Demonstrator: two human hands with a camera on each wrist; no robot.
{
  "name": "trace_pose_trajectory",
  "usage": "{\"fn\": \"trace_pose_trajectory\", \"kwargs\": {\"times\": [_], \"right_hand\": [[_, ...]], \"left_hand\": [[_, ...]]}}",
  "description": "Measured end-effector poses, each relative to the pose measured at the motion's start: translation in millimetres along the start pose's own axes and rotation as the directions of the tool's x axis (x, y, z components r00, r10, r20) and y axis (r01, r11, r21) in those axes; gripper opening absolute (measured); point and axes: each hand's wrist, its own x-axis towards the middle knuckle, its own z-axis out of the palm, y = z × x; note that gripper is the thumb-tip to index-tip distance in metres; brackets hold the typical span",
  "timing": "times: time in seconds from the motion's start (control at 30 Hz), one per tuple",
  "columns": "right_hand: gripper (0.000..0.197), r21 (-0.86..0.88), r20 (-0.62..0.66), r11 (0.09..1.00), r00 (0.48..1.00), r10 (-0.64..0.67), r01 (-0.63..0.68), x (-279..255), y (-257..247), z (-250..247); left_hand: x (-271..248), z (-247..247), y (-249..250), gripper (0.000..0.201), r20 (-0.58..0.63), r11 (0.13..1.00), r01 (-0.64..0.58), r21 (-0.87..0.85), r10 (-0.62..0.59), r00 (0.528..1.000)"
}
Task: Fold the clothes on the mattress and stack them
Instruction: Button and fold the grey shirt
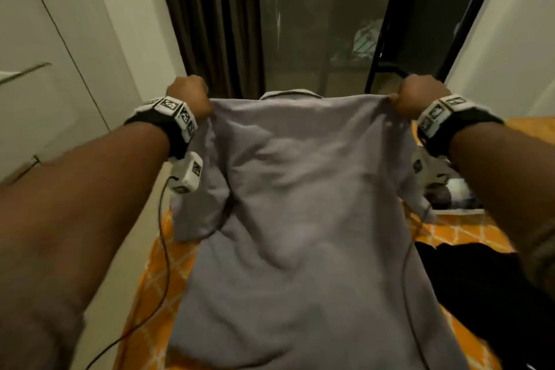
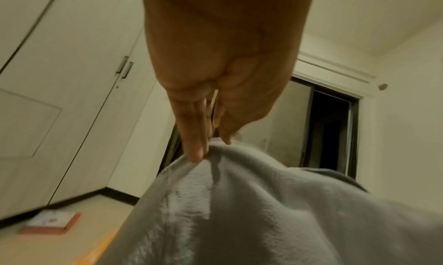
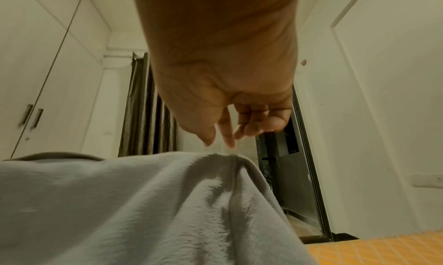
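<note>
A grey collared shirt [image 1: 300, 204] hangs spread out in the air over the orange patterned mattress [image 1: 150, 294], back side toward me, lower hem trailing toward the mattress. My left hand [image 1: 192, 93] pinches its left shoulder, and my right hand [image 1: 417, 93] pinches its right shoulder. In the left wrist view the fingertips [image 2: 196, 153] clamp a bunched fold of the grey shirt [image 2: 263, 212]. In the right wrist view my right hand [image 3: 220, 144] nips the peak of the grey shirt [image 3: 143, 202]. A dark garment [image 1: 468, 273] lies on the mattress at the right.
White wardrobe doors [image 1: 54, 54] stand at the left, a dark curtain [image 1: 210, 18] and glass sliding door [image 1: 315, 24] straight ahead. Small white and dark items [image 1: 453, 189] lie at the mattress's far right. A flat box [image 2: 51, 222] rests on the floor by the wardrobe.
</note>
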Motion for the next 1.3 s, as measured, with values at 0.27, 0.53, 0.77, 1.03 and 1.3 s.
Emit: {"fn": "trace_pose_trajectory", "kwargs": {"times": [0.27,0.53,0.77,1.03,1.3], "right_hand": [[0.043,0.432,0.288,0.868,0.949,0.125,-0.246,-158,-11,108],[0.091,0.121,0.419,0.706,0.680,0.601,-0.698,-314,23,165],[0.037,0.400,0.408,0.595,0.717,0.566,-0.697,-312,50,175],[0.027,0.752,0.457,0.248,0.753,0.473,-0.611,-289,78,137],[0.085,0.198,0.684,0.834,0.682,0.258,-0.514,-307,94,133]], "left_hand": [[-150,94,-14,0.070,0.309,0.961,0.097,-0.260,-0.012,0.951],[-315,142,-48,0.105,0.461,0.802,0.564,-0.198,-0.431,0.775],[-326,130,-48,0.030,0.491,0.486,0.593,-0.642,-0.333,0.805],[-328,82,-40,0.016,0.564,0.237,0.632,-0.738,-0.297,0.770],[-356,80,-74,0.054,0.723,0.698,0.682,-0.220,-0.352,0.594]]}}
